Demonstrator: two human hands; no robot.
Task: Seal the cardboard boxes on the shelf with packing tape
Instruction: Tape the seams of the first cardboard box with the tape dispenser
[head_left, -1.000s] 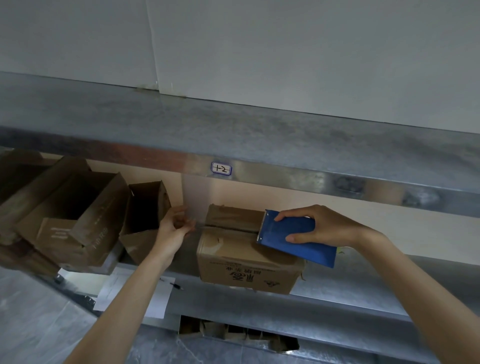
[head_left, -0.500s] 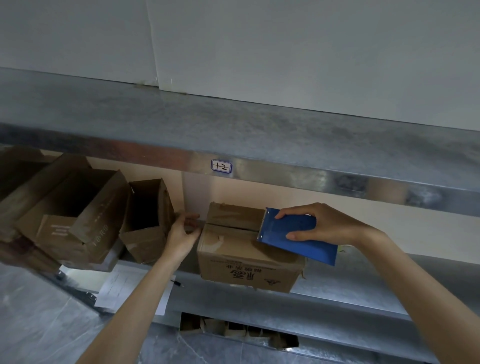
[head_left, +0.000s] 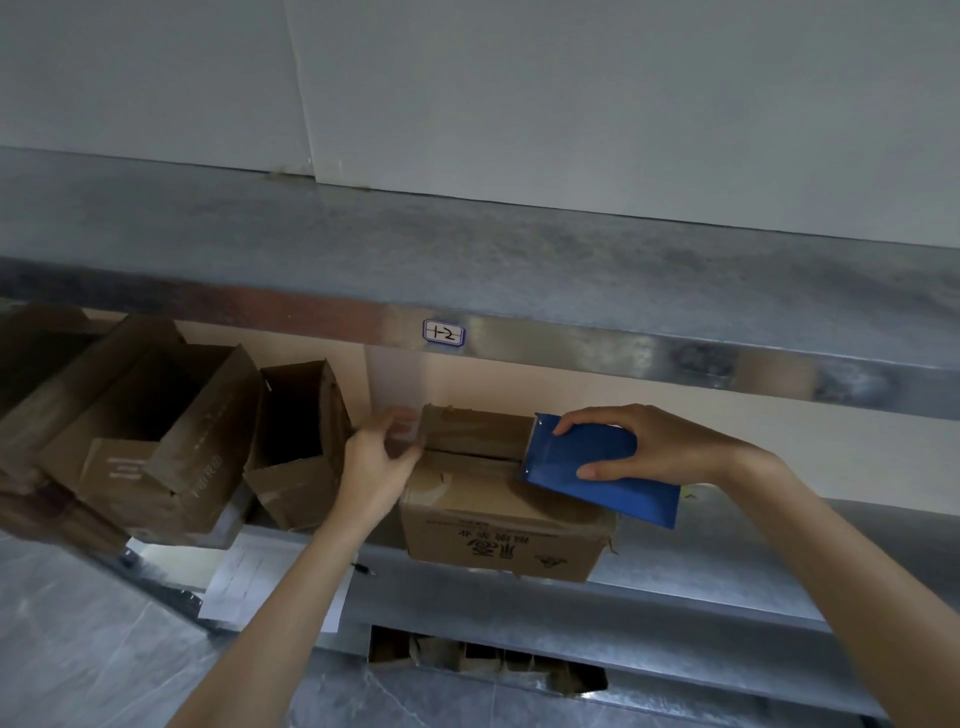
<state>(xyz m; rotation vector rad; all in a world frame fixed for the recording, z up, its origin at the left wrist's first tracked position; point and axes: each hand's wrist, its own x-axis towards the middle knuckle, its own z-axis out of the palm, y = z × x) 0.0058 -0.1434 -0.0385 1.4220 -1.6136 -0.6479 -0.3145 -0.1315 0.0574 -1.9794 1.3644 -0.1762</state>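
A closed cardboard box (head_left: 498, 525) with printed characters on its front stands on the metal shelf (head_left: 727, 582). Clear tape runs along its top seam toward the left edge. My right hand (head_left: 654, 447) grips a blue tape dispenser (head_left: 597, 467) that rests on the right part of the box top. My left hand (head_left: 379, 462) presses against the box's upper left corner, fingers on the tape end there. Two open boxes, a larger one (head_left: 150, 441) and a narrow one (head_left: 298, 447), stand tilted to the left.
The upper shelf edge (head_left: 623, 353) carries a label (head_left: 443, 333) reading 1-2. A white sheet of paper (head_left: 249, 582) with a pen lies on the shelf below my left arm. More cardboard (head_left: 483, 660) shows through a gap in the lower level.
My left hand has moved right from the gap beside the narrow open box onto the closed box's left corner. The right hand and dispenser have stayed put on the box top.
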